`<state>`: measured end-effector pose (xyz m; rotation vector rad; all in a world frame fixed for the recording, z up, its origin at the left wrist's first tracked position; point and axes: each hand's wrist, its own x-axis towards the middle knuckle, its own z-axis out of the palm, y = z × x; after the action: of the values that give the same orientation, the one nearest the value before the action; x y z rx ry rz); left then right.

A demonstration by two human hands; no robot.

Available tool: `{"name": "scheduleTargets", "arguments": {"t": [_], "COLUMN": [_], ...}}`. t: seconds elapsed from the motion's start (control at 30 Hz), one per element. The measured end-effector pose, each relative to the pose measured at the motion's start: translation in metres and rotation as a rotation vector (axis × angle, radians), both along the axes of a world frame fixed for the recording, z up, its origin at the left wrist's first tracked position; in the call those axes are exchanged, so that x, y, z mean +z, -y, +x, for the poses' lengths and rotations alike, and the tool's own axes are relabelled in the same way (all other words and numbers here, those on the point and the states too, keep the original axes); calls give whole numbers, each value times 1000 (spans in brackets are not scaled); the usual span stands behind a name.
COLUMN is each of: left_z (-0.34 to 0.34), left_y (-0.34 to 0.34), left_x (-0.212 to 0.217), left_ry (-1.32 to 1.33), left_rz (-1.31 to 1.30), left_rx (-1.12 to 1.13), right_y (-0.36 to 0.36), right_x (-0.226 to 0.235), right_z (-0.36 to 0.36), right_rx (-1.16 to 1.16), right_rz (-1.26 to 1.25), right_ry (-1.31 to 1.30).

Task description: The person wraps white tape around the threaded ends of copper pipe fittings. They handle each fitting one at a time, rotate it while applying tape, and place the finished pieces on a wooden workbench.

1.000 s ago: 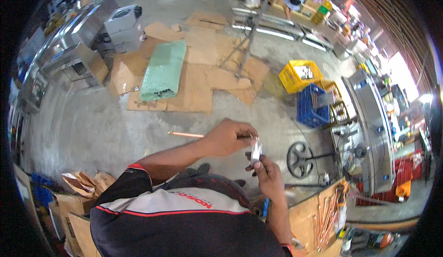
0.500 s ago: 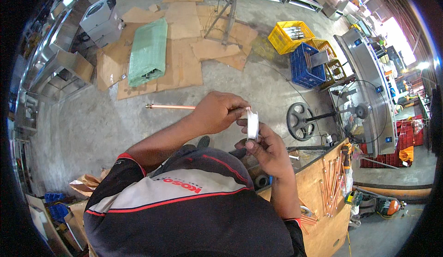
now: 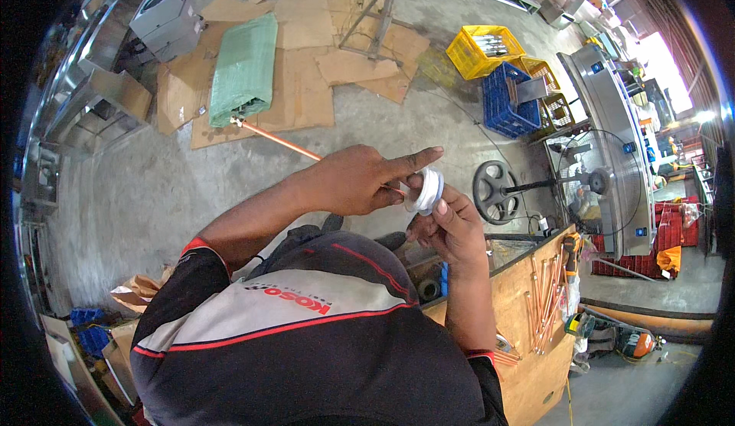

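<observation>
My left hand (image 3: 360,177) is closed round a thin copper tube (image 3: 279,143), its index finger stretched out over a roll of white tape (image 3: 430,191). From the fist the tube runs up and left to a fitting (image 3: 236,122) at its far end. A short bit of the other end shows by the fingertips, close to the roll. My right hand (image 3: 455,227) grips the roll between thumb and fingers. Whether a strand of tape joins roll and tube cannot be made out.
At my right, a wooden bench top (image 3: 513,307) carries several copper tubes (image 3: 545,303) and a yellow-black tool (image 3: 571,251). Beyond are a black handwheel (image 3: 496,192), a blue crate (image 3: 509,112) and a yellow crate (image 3: 484,49). A green wrapped package (image 3: 245,66) lies on cardboard (image 3: 302,93) ahead.
The copper tube has tilted, its far end swinging up. My left index finger has stretched out past the roll, and the roll has turned in my right hand, now showing its side.
</observation>
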<state>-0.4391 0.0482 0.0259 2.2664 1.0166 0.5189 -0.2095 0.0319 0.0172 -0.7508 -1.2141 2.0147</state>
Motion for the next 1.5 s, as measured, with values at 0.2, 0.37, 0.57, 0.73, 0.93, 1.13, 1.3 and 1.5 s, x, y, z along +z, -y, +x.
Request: {"name": "scheduleTargets", "arguments": {"t": [0.2, 0.37, 0.57, 0.73, 0.93, 1.13, 1.3, 1.5], "left_z": [5, 3, -10, -11, -5, -8, -12, 4], "left_y": [6, 12, 3, -4, -9, -20, -22, 0], "left_x": [5, 8, 4, -2, -18, -25, -45, -30], "left_ry": [111, 185, 339, 359, 373, 290, 144, -80], "left_rz": [-196, -164, -44, -42, 18, -31, 137, 90], "left_rx": [-20, -6, 116, 137, 161, 344, 212, -12], "right_y": [-2, -5, 2, 2, 4, 16, 21, -5], "right_x": [-21, -24, -20, -2, -6, -25, 2, 21], "right_z": [-7, -11, -12, -18, -19, -19, -10, -9], "right_rx": [-199, -230, -121, -30, -75, -17, 47, -21], "right_rz": [227, 297, 454, 297, 258, 427, 286, 228], "right_ry": [240, 367, 497, 670, 600, 621, 271, 292]}}
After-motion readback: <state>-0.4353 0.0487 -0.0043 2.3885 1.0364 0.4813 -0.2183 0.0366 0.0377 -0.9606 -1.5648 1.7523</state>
